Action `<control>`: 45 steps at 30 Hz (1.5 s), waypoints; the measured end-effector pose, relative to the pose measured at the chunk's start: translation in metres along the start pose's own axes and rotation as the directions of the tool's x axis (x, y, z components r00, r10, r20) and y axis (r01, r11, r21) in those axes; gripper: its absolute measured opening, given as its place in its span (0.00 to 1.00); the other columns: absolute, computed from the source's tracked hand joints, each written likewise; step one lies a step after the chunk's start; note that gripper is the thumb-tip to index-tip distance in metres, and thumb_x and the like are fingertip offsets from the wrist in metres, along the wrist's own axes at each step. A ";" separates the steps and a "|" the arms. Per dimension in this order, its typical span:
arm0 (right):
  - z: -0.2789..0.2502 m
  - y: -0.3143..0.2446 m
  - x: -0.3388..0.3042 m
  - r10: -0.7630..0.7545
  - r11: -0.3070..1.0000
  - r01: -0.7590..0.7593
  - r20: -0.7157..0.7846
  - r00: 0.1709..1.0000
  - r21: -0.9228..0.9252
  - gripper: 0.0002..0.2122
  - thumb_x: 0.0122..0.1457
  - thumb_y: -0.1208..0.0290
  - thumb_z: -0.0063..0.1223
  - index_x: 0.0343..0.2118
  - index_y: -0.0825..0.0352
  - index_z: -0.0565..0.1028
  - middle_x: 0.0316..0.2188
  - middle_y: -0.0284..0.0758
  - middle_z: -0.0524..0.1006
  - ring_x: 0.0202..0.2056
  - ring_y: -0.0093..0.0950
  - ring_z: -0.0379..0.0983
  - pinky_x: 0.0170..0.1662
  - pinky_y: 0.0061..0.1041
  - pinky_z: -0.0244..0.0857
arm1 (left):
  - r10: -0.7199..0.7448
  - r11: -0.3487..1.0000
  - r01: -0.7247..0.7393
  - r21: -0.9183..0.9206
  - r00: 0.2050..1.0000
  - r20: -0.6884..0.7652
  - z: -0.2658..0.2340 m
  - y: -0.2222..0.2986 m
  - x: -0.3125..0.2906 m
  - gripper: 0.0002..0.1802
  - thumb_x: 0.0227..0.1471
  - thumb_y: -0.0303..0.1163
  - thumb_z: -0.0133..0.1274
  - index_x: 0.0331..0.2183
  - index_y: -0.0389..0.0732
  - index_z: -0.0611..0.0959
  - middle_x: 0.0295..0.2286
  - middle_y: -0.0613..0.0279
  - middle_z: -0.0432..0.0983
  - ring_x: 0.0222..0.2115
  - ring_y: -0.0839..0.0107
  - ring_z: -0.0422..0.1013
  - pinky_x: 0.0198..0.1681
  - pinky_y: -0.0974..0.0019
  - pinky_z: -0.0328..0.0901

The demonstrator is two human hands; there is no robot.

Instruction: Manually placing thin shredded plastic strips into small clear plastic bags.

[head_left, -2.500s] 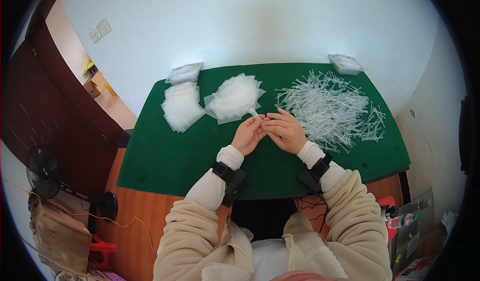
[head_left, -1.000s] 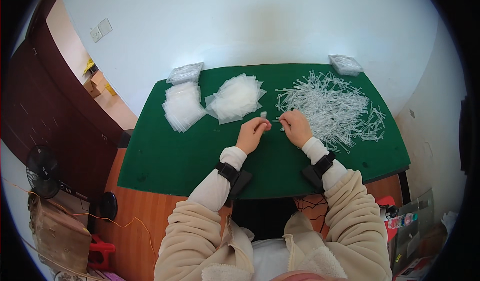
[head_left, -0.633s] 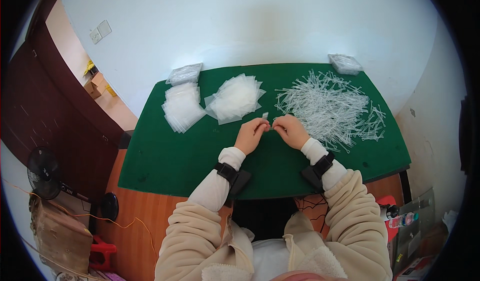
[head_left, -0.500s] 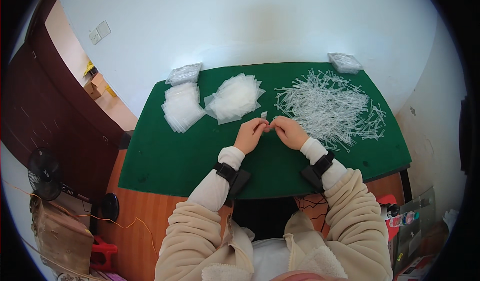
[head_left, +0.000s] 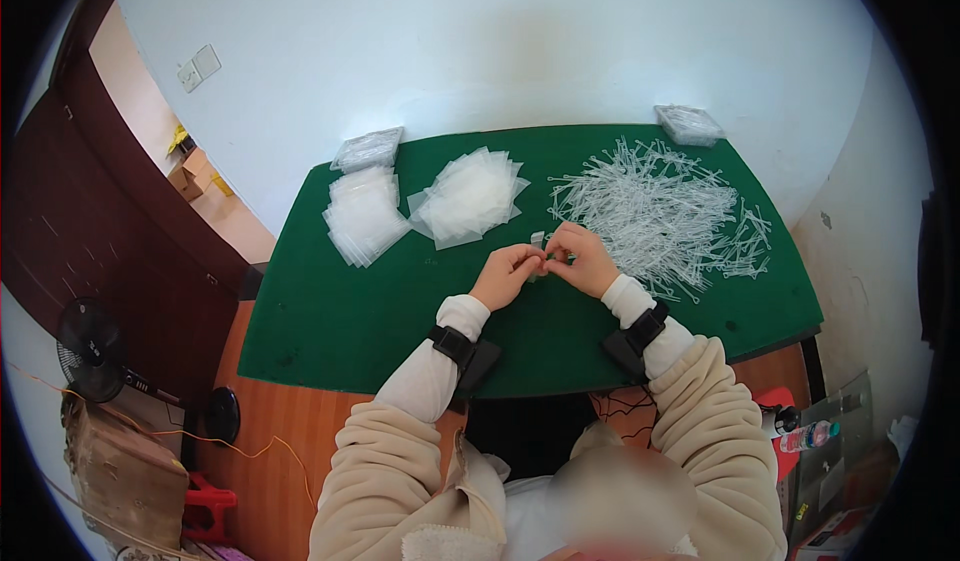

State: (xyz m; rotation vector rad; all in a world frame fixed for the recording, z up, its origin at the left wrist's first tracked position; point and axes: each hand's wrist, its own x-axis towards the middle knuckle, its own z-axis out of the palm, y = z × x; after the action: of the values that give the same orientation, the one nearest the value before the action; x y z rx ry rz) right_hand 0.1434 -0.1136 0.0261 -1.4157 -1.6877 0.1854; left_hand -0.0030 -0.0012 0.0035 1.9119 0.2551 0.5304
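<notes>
My left hand (head_left: 507,274) and my right hand (head_left: 586,260) meet over the middle of the table, fingertips pinched together. From between them a small pale strip (head_left: 538,238) sticks up; most of it is hidden by the fingers. Beyond my right hand spreads a big heap of thin clear plastic sticks with looped ends (head_left: 650,211). Ahead and to the left of my left hand lies a loose pile of clear plastic bags (head_left: 467,197). Further left is a second, fanned stack of clear bags (head_left: 365,219).
Green cloth covers the table (head_left: 330,321). Wrapped clear packs stand at its back left (head_left: 368,149) and back right (head_left: 690,126) corners, near the white wall. On the floor at left are a black fan (head_left: 90,346) and a red stool (head_left: 208,506); a bottle (head_left: 808,436) is at right.
The pale strip between my fingers has shifted slightly right and tilted. My left fingertips have moved a little right, and my right fingers are now bent higher over the strip.
</notes>
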 end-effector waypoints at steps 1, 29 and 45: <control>0.000 -0.001 0.001 -0.032 0.999 0.032 -0.042 0.999 0.011 0.09 0.42 0.81 0.53 0.30 0.66 0.72 0.22 0.35 0.68 0.24 0.28 0.67 0.27 0.23 0.62 | -0.011 0.999 0.012 -0.048 1.000 0.022 0.000 -0.001 0.000 0.11 0.52 0.29 0.43 0.36 0.33 0.74 0.29 0.60 0.74 0.32 0.75 0.71 0.37 0.74 0.64; 0.004 0.013 0.000 0.139 0.829 -0.044 -0.130 0.982 0.558 0.07 0.48 0.82 0.52 0.31 0.70 0.73 0.28 0.30 0.72 0.31 0.17 0.70 0.35 0.15 0.65 | -0.123 0.844 0.265 -0.466 0.942 0.313 0.001 0.005 -0.003 0.12 0.54 0.31 0.43 0.38 0.34 0.73 0.33 0.58 0.73 0.36 0.68 0.71 0.41 0.67 0.64; 0.013 0.005 -0.002 0.245 0.911 -0.205 -0.069 0.967 0.359 0.06 0.46 0.77 0.55 0.29 0.69 0.75 0.22 0.30 0.75 0.24 0.16 0.70 0.28 0.14 0.65 | -0.025 0.997 0.029 -0.070 0.998 0.061 0.004 -0.003 -0.004 0.10 0.49 0.27 0.49 0.35 0.33 0.76 0.29 0.62 0.75 0.32 0.78 0.69 0.38 0.74 0.63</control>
State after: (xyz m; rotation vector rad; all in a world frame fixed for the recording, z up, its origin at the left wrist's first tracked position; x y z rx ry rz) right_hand 0.1381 -0.1086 0.0139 -1.3185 -1.3177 0.5016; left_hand -0.0044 -0.0051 -0.0012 1.8505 0.2197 0.4573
